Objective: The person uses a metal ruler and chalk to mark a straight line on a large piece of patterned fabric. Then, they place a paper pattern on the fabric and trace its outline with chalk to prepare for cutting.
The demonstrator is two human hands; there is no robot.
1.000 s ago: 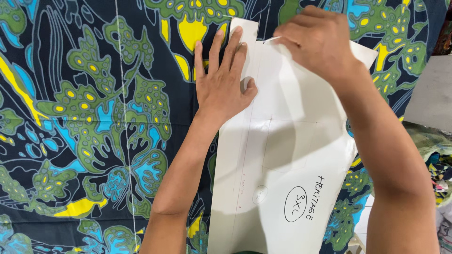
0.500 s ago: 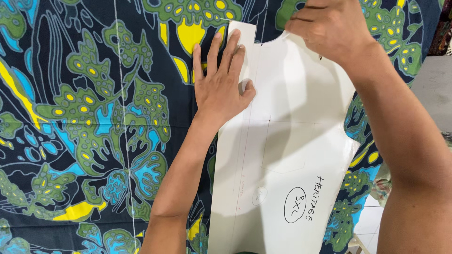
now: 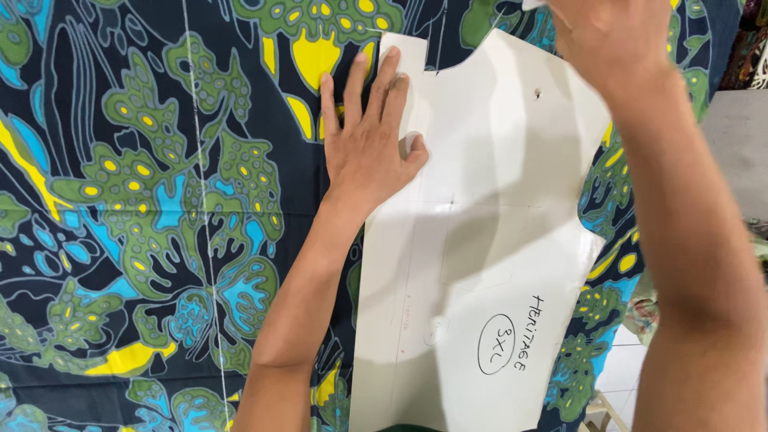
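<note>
I am pressing my left hand (image 3: 364, 140), fingers spread flat, on the left edge of the white paper pattern (image 3: 480, 240), pinning it to the printed fabric (image 3: 144, 208); my right hand (image 3: 612, 36) is curling over its top corner, grip unclear

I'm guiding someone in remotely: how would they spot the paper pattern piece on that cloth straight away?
Start from the big dark printed fabric, covered in green, yellow and blue leaf shapes, that fills the view. The paper pattern piece lies flat on its right part, with the left hand pressing on its upper left edge. It is the only plain white thing there, a long sheet with curved cut-outs and handwriting low down.
</note>
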